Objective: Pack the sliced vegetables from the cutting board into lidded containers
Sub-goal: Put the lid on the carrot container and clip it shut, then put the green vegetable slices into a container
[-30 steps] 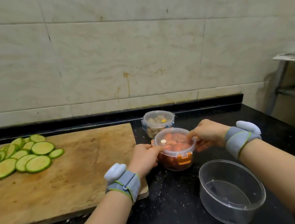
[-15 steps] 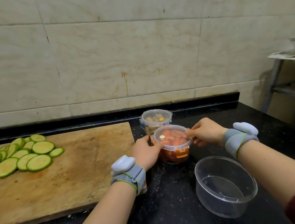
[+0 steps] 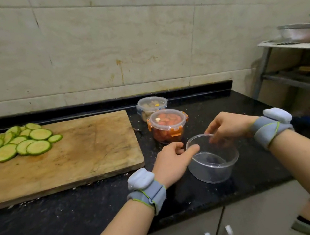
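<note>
1. Running wall to front edge, the black counter (image 3: 65, 224) carries everything noted below.
2. Wooden cutting board (image 3: 94, 152): lies flat on the counter's left part, its right end near the containers.
3. Zucchini slices (image 3: 21, 143): an overlapping pile on the board's far-left corner. None are packed yet.
4. Empty clear container (image 3: 214, 173): round, no lid, upright on the counter to the right of the board and between my two hands.
5. My left hand (image 3: 170, 162): the thumb (image 3: 193, 149) reaches to the container's near-left rim, with the fingers curled just outside the wall. I cannot tell whether it pinches the rim.
6. My right hand (image 3: 229, 125): the fingers bend down at the far rim and look blurred through the plastic. Grip cannot be confirmed.
7. Orange-latched container (image 3: 167, 129): lid on, red-orange pieces inside, just behind the empty one.
8. Blue-latched container (image 3: 152, 105): lid on, pale contents, just behind the orange-latched one, near the wall.
</note>
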